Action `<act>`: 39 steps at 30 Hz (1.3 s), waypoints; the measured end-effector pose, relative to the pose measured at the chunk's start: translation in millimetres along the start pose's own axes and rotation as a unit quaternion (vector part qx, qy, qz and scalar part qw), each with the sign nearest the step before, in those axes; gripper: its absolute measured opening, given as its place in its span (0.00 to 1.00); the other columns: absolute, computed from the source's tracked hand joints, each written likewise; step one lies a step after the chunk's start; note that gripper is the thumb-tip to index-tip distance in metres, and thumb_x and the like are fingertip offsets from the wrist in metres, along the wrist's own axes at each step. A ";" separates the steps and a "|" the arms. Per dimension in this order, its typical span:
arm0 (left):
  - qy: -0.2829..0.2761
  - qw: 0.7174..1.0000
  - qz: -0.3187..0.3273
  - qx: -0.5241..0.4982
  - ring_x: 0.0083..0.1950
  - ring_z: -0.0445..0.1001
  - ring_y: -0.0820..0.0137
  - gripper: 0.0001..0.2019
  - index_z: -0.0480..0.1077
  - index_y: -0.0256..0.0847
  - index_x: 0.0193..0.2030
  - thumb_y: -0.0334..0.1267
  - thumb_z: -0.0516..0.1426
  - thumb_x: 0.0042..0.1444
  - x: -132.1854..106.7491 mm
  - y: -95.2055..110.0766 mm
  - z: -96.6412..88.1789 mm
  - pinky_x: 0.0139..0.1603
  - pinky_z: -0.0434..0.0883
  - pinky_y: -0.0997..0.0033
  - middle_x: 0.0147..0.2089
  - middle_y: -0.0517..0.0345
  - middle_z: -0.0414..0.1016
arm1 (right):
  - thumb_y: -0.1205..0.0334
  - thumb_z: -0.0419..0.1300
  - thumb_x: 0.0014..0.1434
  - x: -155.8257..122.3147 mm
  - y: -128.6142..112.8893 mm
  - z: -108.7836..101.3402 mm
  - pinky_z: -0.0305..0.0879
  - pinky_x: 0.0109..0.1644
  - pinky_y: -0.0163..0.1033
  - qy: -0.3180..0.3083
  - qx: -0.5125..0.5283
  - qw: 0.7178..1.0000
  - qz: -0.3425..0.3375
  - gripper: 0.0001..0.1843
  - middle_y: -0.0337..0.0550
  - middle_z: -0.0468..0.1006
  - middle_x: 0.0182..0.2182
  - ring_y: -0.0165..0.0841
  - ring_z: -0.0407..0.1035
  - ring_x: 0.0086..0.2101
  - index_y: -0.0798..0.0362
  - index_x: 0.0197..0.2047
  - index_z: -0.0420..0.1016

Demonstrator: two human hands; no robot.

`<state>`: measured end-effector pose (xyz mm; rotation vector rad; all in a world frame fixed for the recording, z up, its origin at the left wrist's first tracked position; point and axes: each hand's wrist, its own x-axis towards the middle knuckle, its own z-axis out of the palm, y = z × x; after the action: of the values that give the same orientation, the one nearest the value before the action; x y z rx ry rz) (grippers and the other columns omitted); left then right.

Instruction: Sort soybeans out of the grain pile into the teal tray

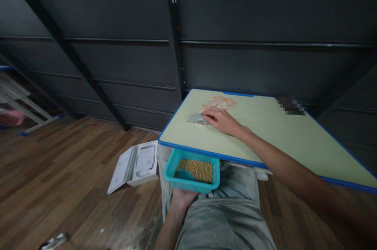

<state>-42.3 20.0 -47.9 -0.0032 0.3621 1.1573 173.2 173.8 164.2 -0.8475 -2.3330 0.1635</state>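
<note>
My right hand (223, 121) rests on the pale green table top (273, 132), fingers closed on a small clear plastic scraper (198, 118). The scraper sits at the near edge of a scattered pile of yellow beans (219, 103). My left hand (182, 197) holds a teal plastic tray (193, 171) from underneath, just below the table's blue front edge. The tray holds a layer of yellow beans (196, 169) on its right side. Only the heel of my left hand shows under the tray.
An open white box (134, 165) lies on the wooden floor left of my legs. A dark flat object (291, 105) lies at the table's far right. Dark metal shelving stands behind the table. A small object (54, 241) lies on the floor at bottom left.
</note>
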 end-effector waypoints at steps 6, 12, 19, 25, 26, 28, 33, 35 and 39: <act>-0.111 0.993 -0.028 -0.010 0.68 0.74 0.51 0.23 0.75 0.45 0.63 0.50 0.56 0.67 7.0 2.9 -19.3 0.75 0.59 0.37 0.60 0.45 0.84 | 0.60 0.56 0.76 0.1 -4.9 1.4 0.70 0.57 0.47 -0.009 0.004 1.000 -0.017 0.13 0.48 0.84 0.50 0.39 0.77 0.50 0.51 0.54 0.81; -0.076 0.997 0.003 -0.005 0.65 0.77 0.47 0.22 0.78 0.48 0.61 0.52 0.53 0.68 6.8 1.0 -18.1 0.73 0.60 0.30 0.58 0.47 0.85 | 0.61 0.56 0.75 0.0 -11.8 1.4 0.70 0.56 0.47 -0.015 0.007 1.000 -0.012 0.13 0.48 0.85 0.50 0.38 0.77 0.50 0.50 0.55 0.81; -0.040 0.999 0.002 -0.019 0.68 0.75 0.47 0.23 0.74 0.49 0.65 0.50 0.54 0.68 4.3 -0.1 -11.5 0.72 0.63 0.30 0.59 0.47 0.84 | 0.61 0.57 0.75 0.3 -17.3 2.0 0.70 0.55 0.46 -0.011 0.007 1.000 -0.019 0.12 0.49 0.85 0.49 0.39 0.78 0.49 0.52 0.54 0.81; 0.020 1.000 0.004 -0.002 0.65 0.78 0.48 0.24 0.74 0.45 0.65 0.50 0.53 0.69 -3.2 -0.4 5.9 0.69 0.69 0.34 0.57 0.43 0.85 | 0.60 0.56 0.75 -1.0 -18.1 3.5 0.70 0.54 0.46 -0.023 0.004 0.999 -0.031 0.13 0.49 0.85 0.48 0.38 0.77 0.48 0.51 0.55 0.81; 0.022 1.000 0.002 0.003 0.65 0.78 0.48 0.24 0.74 0.44 0.65 0.51 0.53 0.69 -4.3 -0.4 9.1 0.69 0.69 0.34 0.58 0.43 0.85 | 0.60 0.56 0.75 -1.2 -18.7 3.5 0.70 0.54 0.46 -0.022 0.006 0.999 -0.031 0.13 0.49 0.84 0.48 0.38 0.77 0.48 0.51 0.55 0.81; 0.015 1.000 0.005 0.011 0.65 0.77 0.49 0.23 0.75 0.44 0.63 0.51 0.53 0.69 -5.5 -0.5 13.4 0.69 0.69 0.34 0.58 0.43 0.85 | 0.59 0.56 0.75 -1.5 -20.5 3.3 0.70 0.54 0.46 -0.021 0.011 0.999 -0.033 0.14 0.50 0.84 0.48 0.38 0.77 0.48 0.51 0.55 0.81; -0.021 1.000 0.001 0.018 0.70 0.73 0.47 0.22 0.80 0.46 0.58 0.52 0.52 0.68 -4.8 -0.1 13.4 0.72 0.66 0.32 0.58 0.46 0.85 | 0.60 0.56 0.75 -1.3 -26.6 2.5 0.70 0.53 0.45 -0.036 0.016 0.998 -0.040 0.13 0.49 0.84 0.47 0.38 0.77 0.47 0.51 0.55 0.81; -0.035 0.999 -0.006 0.016 0.71 0.71 0.46 0.22 0.81 0.48 0.56 0.53 0.51 0.68 -4.9 0.1 12.5 0.72 0.65 0.33 0.58 0.49 0.85 | 0.60 0.56 0.75 -1.3 -28.3 2.6 0.70 0.53 0.45 -0.036 0.019 0.998 -0.039 0.13 0.48 0.84 0.46 0.37 0.77 0.46 0.50 0.56 0.81; -0.044 0.999 -0.019 0.019 0.71 0.71 0.45 0.21 0.81 0.50 0.56 0.52 0.52 0.67 -6.7 0.2 14.7 0.73 0.63 0.33 0.58 0.52 0.85 | 0.62 0.57 0.74 -1.8 -29.6 3.9 0.70 0.50 0.43 -0.030 0.029 0.998 -0.044 0.13 0.48 0.85 0.45 0.36 0.77 0.43 0.52 0.54 0.81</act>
<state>-40.6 16.8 -32.1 0.0744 0.3047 1.1084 156.0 149.9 169.6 -0.7191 -2.4054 0.2200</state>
